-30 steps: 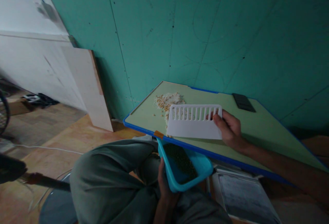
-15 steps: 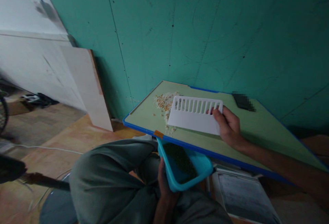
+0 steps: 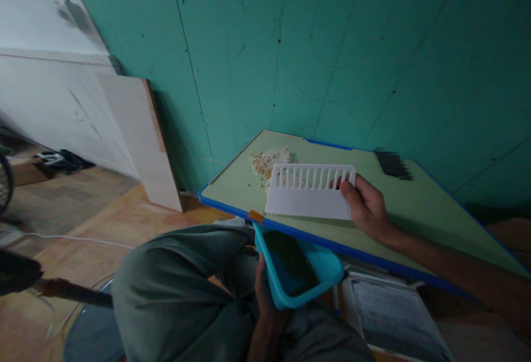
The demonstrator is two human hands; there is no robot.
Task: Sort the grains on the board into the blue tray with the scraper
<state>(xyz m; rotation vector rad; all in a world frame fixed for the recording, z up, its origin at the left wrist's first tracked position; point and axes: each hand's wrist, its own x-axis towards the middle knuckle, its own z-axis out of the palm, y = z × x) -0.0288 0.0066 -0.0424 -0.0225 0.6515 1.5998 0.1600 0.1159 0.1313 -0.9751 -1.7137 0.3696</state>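
Note:
A flat white plastic plate with a row of slots (image 3: 309,201) is gripped at its right end by my right hand (image 3: 367,204), thumb on the near face. It is held low over a pale green tabletop (image 3: 415,212), its lower edge close to the front rim. Behind its left end lies a scattered pile of yellow and whitish grains (image 3: 265,161). My left hand (image 3: 267,293) holds the side of a turquoise plastic tub (image 3: 329,273) below the table's front edge. Dark green small bits (image 3: 292,257) lie in the tub; what they are I cannot tell.
A dark pixelated object (image 3: 393,164) lies at the back right of the tabletop. Behind the table stands a green wall (image 3: 232,46). A pale board (image 3: 136,135) leans at the left. A framed grey panel (image 3: 394,312) sits under the table, and a white cable (image 3: 83,237) crosses the floor.
My right hand has drawn the slotted plate slightly left and toward the table's front edge, covering the small whitish grains near it. My left hand and the tub stay put.

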